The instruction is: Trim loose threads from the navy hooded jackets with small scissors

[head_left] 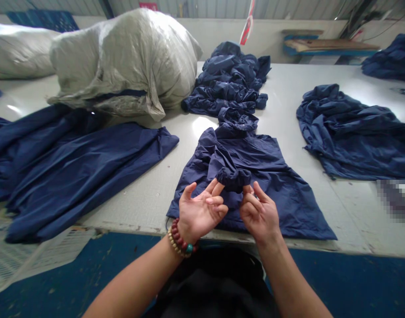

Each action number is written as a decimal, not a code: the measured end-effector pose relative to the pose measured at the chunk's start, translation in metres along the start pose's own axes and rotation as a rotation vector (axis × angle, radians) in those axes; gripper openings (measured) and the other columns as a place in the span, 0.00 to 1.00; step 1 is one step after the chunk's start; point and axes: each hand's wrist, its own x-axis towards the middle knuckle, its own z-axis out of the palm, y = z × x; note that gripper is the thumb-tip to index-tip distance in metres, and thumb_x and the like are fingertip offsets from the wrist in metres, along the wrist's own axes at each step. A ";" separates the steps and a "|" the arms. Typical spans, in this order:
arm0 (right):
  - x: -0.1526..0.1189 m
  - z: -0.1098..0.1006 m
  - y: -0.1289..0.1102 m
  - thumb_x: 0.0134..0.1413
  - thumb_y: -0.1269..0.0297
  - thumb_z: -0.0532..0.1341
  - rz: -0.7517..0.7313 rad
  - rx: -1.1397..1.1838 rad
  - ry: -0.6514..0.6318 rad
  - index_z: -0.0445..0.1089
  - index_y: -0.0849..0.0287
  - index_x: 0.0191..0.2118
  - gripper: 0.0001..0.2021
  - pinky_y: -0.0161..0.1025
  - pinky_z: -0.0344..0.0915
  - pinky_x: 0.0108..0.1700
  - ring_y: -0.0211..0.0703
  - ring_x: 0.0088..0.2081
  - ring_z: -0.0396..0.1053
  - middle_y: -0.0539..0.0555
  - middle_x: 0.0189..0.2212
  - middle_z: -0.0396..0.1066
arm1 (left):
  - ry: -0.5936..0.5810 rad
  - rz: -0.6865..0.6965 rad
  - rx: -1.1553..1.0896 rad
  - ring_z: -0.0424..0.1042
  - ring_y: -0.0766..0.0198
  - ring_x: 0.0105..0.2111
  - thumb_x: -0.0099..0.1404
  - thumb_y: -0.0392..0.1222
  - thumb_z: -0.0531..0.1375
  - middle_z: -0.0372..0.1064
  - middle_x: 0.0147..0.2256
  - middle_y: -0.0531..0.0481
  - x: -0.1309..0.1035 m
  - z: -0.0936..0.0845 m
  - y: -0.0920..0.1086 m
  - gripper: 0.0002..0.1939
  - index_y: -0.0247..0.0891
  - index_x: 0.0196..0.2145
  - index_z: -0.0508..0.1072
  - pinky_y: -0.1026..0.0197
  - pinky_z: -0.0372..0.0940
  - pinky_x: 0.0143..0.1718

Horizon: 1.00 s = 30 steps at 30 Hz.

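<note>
"Where's the navy jacket (288,198)?"

"Spread on the table (139,203), its gathered cuff (234,178) between the left hand (200,216) and right hand (260,216)."

"Fingers?"

"Left ones spread, two tips hidden by the cuff; right ones curled at its edge, pinching or not, I can't tell."

No legible lettering anywhere.

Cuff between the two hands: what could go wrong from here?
The left hand and right hand meet the cuff only near its ends, so it might slip free. The garment lies close to the table's front edge; a pull could drag it over. The beaded bracelets might snag the fabric.
</note>
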 end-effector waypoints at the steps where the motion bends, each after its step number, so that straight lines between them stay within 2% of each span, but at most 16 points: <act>1: -0.003 0.003 0.001 0.81 0.64 0.47 -0.005 -0.002 0.000 0.68 0.57 0.39 0.17 0.27 0.50 0.13 0.27 0.13 0.53 0.46 0.25 0.75 | 0.001 0.011 -0.014 0.65 0.73 0.26 0.70 0.50 0.60 0.76 0.56 0.41 0.001 -0.002 0.000 0.21 0.38 0.55 0.74 0.63 0.62 0.32; 4: -0.009 0.013 0.004 0.81 0.66 0.44 -0.013 0.000 0.005 0.68 0.57 0.44 0.17 0.27 0.51 0.13 0.26 0.14 0.55 0.47 0.29 0.78 | -0.006 0.009 -0.065 0.65 0.72 0.25 0.68 0.46 0.60 0.78 0.45 0.44 0.003 -0.006 0.000 0.19 0.35 0.53 0.72 0.62 0.63 0.32; 8: -0.013 0.020 0.007 0.81 0.66 0.45 -0.005 0.011 0.001 0.67 0.57 0.47 0.15 0.27 0.51 0.13 0.26 0.14 0.56 0.48 0.33 0.79 | -0.009 0.002 -0.077 0.64 0.71 0.24 0.65 0.44 0.61 0.74 0.36 0.49 0.006 -0.008 0.000 0.16 0.32 0.48 0.72 0.61 0.65 0.32; 11: -0.013 0.018 0.006 0.79 0.66 0.50 -0.017 -0.100 -0.011 0.67 0.56 0.43 0.10 0.26 0.49 0.13 0.25 0.13 0.52 0.45 0.30 0.77 | 0.012 0.021 0.071 0.64 0.70 0.24 0.64 0.44 0.63 0.71 0.32 0.51 0.009 -0.009 0.003 0.12 0.33 0.41 0.74 0.62 0.66 0.32; 13: -0.014 0.011 0.005 0.75 0.62 0.59 -0.069 -0.283 0.003 0.67 0.56 0.39 0.08 0.26 0.47 0.12 0.24 0.13 0.47 0.44 0.28 0.74 | 0.032 0.059 0.304 0.69 0.67 0.29 0.64 0.44 0.66 0.72 0.33 0.49 0.011 -0.012 0.005 0.10 0.35 0.38 0.75 0.61 0.68 0.36; 15: -0.015 0.002 0.007 0.65 0.60 0.69 -0.174 -0.524 0.035 0.68 0.55 0.37 0.10 0.26 0.44 0.13 0.23 0.13 0.43 0.41 0.23 0.68 | 0.041 0.193 0.654 0.72 0.63 0.35 0.62 0.43 0.70 0.74 0.36 0.48 0.010 -0.016 0.008 0.10 0.37 0.38 0.77 0.59 0.69 0.41; 17: -0.013 -0.008 0.010 0.55 0.62 0.76 -0.325 -0.780 0.096 0.70 0.54 0.37 0.14 0.26 0.45 0.14 0.25 0.14 0.44 0.38 0.19 0.61 | 0.054 0.435 1.046 0.73 0.59 0.41 0.61 0.41 0.72 0.75 0.38 0.48 0.008 -0.023 0.011 0.08 0.38 0.37 0.79 0.58 0.69 0.47; 18: -0.012 -0.012 0.013 0.52 0.64 0.77 -0.416 -0.910 0.135 0.71 0.54 0.36 0.14 0.27 0.48 0.16 0.26 0.15 0.48 0.39 0.19 0.61 | 0.068 0.573 1.222 0.73 0.58 0.43 0.61 0.41 0.72 0.75 0.39 0.47 0.006 -0.026 0.013 0.07 0.40 0.36 0.79 0.56 0.69 0.49; 21: -0.002 -0.017 0.022 0.51 0.67 0.76 -0.727 -1.273 0.224 0.72 0.56 0.30 0.12 0.32 0.61 0.28 0.34 0.26 0.63 0.47 0.26 0.69 | 0.119 0.910 1.577 0.72 0.56 0.41 0.61 0.37 0.71 0.73 0.36 0.49 0.003 -0.036 0.017 0.08 0.44 0.30 0.76 0.53 0.68 0.49; 23: 0.006 -0.017 0.028 0.52 0.70 0.73 -0.944 -1.446 0.260 0.68 0.56 0.25 0.14 0.36 0.62 0.34 0.37 0.29 0.62 0.47 0.27 0.67 | 0.131 1.052 1.743 0.69 0.57 0.35 0.61 0.34 0.69 0.68 0.30 0.50 0.004 -0.038 0.018 0.13 0.44 0.25 0.70 0.53 0.67 0.45; 25: 0.014 -0.017 0.031 0.53 0.71 0.71 -1.059 -1.602 0.272 0.61 0.55 0.22 0.18 0.37 0.57 0.33 0.37 0.28 0.57 0.45 0.23 0.60 | 0.147 1.133 1.942 0.66 0.56 0.34 0.62 0.31 0.65 0.64 0.28 0.50 0.008 -0.037 0.021 0.14 0.44 0.24 0.67 0.52 0.67 0.43; 26: 0.017 -0.017 0.031 0.54 0.70 0.71 -1.037 -1.688 0.249 0.59 0.55 0.22 0.20 0.37 0.55 0.33 0.37 0.27 0.54 0.44 0.22 0.57 | 0.163 1.153 2.045 0.67 0.54 0.36 0.61 0.29 0.62 0.64 0.30 0.49 0.010 -0.036 0.023 0.12 0.44 0.26 0.67 0.51 0.67 0.45; 27: 0.020 -0.018 0.030 0.55 0.68 0.71 -0.948 -1.765 0.202 0.59 0.55 0.22 0.20 0.37 0.53 0.32 0.37 0.26 0.53 0.44 0.21 0.56 | 0.176 1.154 2.142 0.69 0.53 0.40 0.61 0.27 0.59 0.67 0.33 0.47 0.011 -0.034 0.025 0.11 0.44 0.30 0.70 0.49 0.68 0.47; 29: 0.024 -0.020 0.023 0.55 0.62 0.73 -0.676 -1.819 0.080 0.64 0.55 0.24 0.18 0.37 0.52 0.30 0.36 0.25 0.54 0.44 0.21 0.58 | 0.159 1.090 2.295 0.70 0.50 0.52 0.60 0.23 0.55 0.72 0.47 0.42 0.010 -0.031 0.034 0.18 0.42 0.41 0.74 0.46 0.67 0.56; 30: 0.026 -0.022 0.017 0.56 0.58 0.74 -0.568 -1.797 0.041 0.66 0.55 0.26 0.17 0.37 0.51 0.29 0.36 0.25 0.54 0.44 0.21 0.59 | 0.105 1.014 2.353 0.69 0.49 0.57 0.59 0.22 0.54 0.72 0.53 0.41 0.008 -0.032 0.039 0.23 0.42 0.46 0.74 0.44 0.65 0.60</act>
